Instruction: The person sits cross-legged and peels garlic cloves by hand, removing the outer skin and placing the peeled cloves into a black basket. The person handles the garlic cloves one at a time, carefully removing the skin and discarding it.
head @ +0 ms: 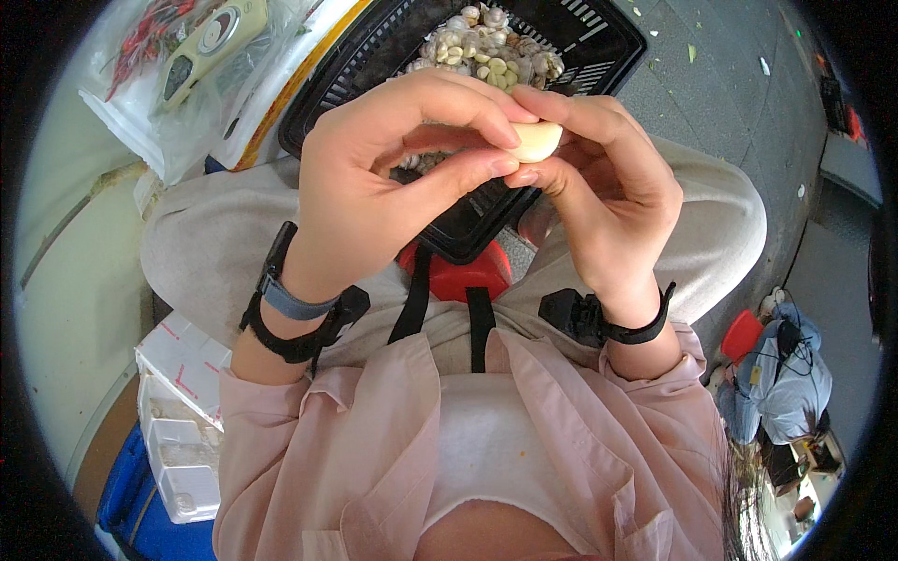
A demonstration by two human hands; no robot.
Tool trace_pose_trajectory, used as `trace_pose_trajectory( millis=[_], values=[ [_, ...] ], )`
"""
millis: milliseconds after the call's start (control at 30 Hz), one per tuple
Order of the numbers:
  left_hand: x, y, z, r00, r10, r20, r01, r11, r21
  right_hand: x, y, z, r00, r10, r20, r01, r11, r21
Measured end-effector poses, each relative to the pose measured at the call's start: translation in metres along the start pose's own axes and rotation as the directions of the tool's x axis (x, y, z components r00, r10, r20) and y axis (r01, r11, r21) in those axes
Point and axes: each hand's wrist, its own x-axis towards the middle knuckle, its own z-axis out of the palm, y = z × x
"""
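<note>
Between my two hands is a smooth, pale yellow peeled garlic clove (537,143). The thumb and fingertips of my left hand (372,165) pinch its left end. On the opposite end, the thumb and index finger of my right hand (617,175) hold it. Beneath and beyond my hands stands a black plastic basket (330,91) with slotted sides. Whole garlic bulbs (484,19) and loose skins are heaped in it. Several peeled cloves (498,70) lie on top of the heap. My hands hide part of the basket's near half.
A red stool (470,270) shows below the basket. To the left lie a bag of red chillies (144,42), a beige handheld device (214,45) and white foam boxes (179,435). Grey paving (729,105) with scraps lies to the right. Another person (793,379) sits at lower right.
</note>
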Motion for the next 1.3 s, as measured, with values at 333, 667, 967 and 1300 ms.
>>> trace_pose_trajectory(
  millis=[333,667,967,1300],
  values=[
    [0.0021,0.0039,0.0012,0.989,0.138,-0.056,-0.117,0.954,0.277,-0.0023,0.0032,-0.0010,0.991,-0.129,-0.048,0.124,0.989,-0.082],
    [0.0043,0.0033,-0.0011,0.970,0.243,0.005,-0.223,0.884,0.411,-0.0049,0.0040,-0.0015,0.989,-0.131,-0.065,0.127,0.990,-0.066],
    [0.0029,0.0011,-0.0016,0.967,0.252,0.046,-0.249,0.880,0.404,-0.0043,0.0027,-0.0018,0.992,-0.110,-0.065,0.107,0.993,-0.042],
    [0.0015,-0.0032,0.0053,0.991,0.126,-0.038,-0.118,0.978,0.171,-0.0013,0.0040,-0.0028,0.998,-0.050,-0.044,0.052,0.998,0.044]
  ],
)
